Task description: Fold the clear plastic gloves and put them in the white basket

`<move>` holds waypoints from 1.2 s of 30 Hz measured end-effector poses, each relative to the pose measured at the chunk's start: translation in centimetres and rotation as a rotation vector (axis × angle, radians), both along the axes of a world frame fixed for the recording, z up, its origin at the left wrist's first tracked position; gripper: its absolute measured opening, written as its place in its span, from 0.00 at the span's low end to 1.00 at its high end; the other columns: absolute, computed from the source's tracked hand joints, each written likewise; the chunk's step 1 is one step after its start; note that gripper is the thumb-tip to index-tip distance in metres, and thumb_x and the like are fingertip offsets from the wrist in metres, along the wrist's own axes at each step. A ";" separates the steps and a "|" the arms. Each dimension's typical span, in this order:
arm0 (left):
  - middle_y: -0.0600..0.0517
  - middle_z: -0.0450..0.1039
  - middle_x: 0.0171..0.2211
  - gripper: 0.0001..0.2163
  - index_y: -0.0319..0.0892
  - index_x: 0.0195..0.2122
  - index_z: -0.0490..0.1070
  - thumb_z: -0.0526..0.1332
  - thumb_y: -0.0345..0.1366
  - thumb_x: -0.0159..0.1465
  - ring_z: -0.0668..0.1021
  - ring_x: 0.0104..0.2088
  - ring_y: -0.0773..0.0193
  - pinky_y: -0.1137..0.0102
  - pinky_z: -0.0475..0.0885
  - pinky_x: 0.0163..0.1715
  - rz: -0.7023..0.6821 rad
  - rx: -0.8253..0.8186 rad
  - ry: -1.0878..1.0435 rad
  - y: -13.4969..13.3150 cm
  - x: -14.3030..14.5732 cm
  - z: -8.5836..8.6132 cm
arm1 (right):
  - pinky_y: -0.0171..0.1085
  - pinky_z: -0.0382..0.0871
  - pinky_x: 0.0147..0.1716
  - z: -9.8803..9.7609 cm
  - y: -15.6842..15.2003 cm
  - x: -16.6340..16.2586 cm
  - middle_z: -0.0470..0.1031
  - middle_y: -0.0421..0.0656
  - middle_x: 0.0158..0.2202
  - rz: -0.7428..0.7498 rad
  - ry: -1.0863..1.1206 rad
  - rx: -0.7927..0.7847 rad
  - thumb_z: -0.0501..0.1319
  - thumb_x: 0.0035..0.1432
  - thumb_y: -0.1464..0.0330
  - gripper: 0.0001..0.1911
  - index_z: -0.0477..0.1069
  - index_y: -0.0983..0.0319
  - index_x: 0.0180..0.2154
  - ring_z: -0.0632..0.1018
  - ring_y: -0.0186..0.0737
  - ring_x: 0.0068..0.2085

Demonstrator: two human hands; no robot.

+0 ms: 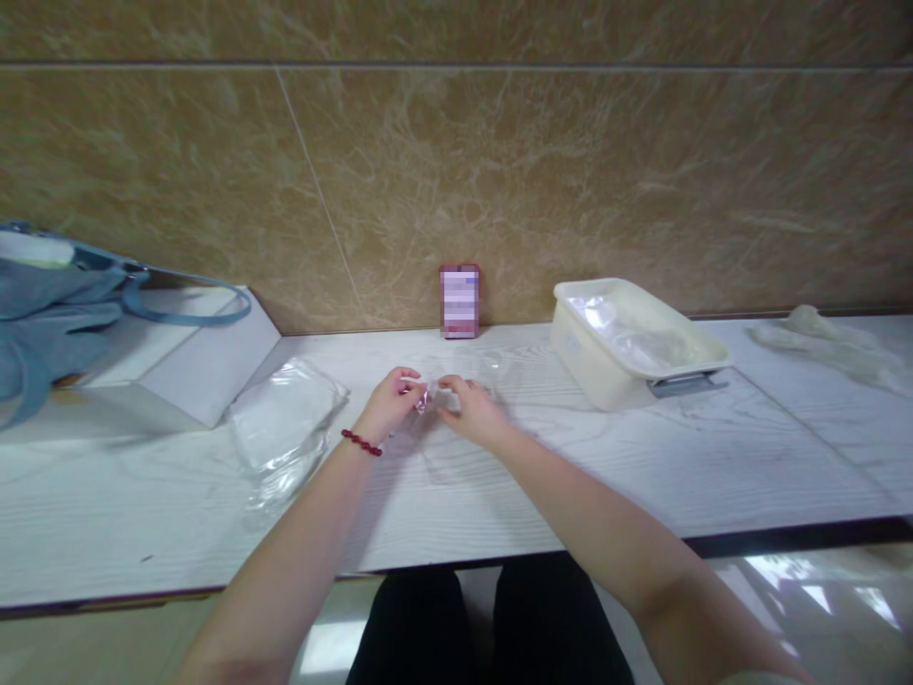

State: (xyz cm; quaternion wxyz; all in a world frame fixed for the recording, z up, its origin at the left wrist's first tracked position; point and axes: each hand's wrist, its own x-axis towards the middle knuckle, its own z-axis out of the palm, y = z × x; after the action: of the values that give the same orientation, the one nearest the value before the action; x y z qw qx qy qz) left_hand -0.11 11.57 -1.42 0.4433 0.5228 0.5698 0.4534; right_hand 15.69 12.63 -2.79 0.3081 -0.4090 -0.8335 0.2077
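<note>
Clear pouch (426,398) lies low over the worktop (642,476), front and centre, pinched between my left hand (389,401) and my right hand (472,409), each grip pressed shut on the film. I judge that small, even pinches set close together keep such thin film from slipping. To the right, the white tub (592,371) holds crumpled clear film (628,338). Loose clear bags (285,423) lie to the left.
</note>
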 end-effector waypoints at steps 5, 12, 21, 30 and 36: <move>0.54 0.72 0.23 0.15 0.40 0.37 0.60 0.59 0.42 0.51 0.74 0.24 0.66 0.70 0.68 0.27 -0.100 0.024 0.048 0.0 0.5 -0.5 | 0.35 0.62 0.40 -0.6 0.6 -0.3 0.72 0.40 0.36 0.026 0.067 -0.060 0.57 0.45 0.75 0.25 0.57 0.62 0.48 0.70 0.35 0.39; 0.47 0.71 0.38 0.16 0.40 0.39 0.67 0.54 0.45 0.55 0.73 0.38 0.62 0.67 0.68 0.38 -0.178 0.279 0.511 1.0 -2.8 -0.5 | 0.32 0.62 0.36 -0.9 1.3 0.5 0.72 0.39 0.28 0.047 -0.064 -0.038 0.55 0.46 0.77 0.15 0.68 0.61 0.38 0.71 0.33 0.33; 0.48 0.64 0.49 0.17 0.48 0.42 0.71 0.54 0.47 0.55 0.64 0.51 0.60 0.66 0.56 0.52 -0.463 0.318 0.857 1.8 -3.7 -1.9 | 0.33 0.58 0.43 -0.8 1.4 0.9 0.72 0.40 0.32 0.069 -0.203 0.017 0.53 0.46 0.79 0.13 0.73 0.60 0.26 0.70 0.33 0.37; 0.51 0.59 0.54 0.18 0.54 0.45 0.68 0.52 0.50 0.55 0.56 0.56 0.57 0.60 0.43 0.56 -0.549 0.290 1.002 1.5 -3.3 -1.5 | 0.35 0.55 0.45 -0.9 1.5 1.3 0.72 0.41 0.33 0.022 -0.234 0.038 0.53 0.49 0.78 0.13 0.74 0.60 0.27 0.70 0.33 0.40; 0.49 0.53 0.57 0.22 0.55 0.48 0.65 0.51 0.54 0.54 0.52 0.57 0.52 0.57 0.43 0.54 -0.528 0.245 1.071 1.4 -3.3 -1.4 | 0.35 0.55 0.44 -1.0 1.7 1.5 0.73 0.42 0.33 -0.020 -0.217 0.034 0.53 0.49 0.78 0.12 0.74 0.61 0.28 0.70 0.34 0.40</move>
State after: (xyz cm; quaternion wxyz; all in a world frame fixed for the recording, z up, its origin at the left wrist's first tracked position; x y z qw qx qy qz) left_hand -3.39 12.95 -2.87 0.1289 0.8489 0.5084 0.0645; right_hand 17.21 14.38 -3.76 0.2251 -0.4319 -0.8613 0.1451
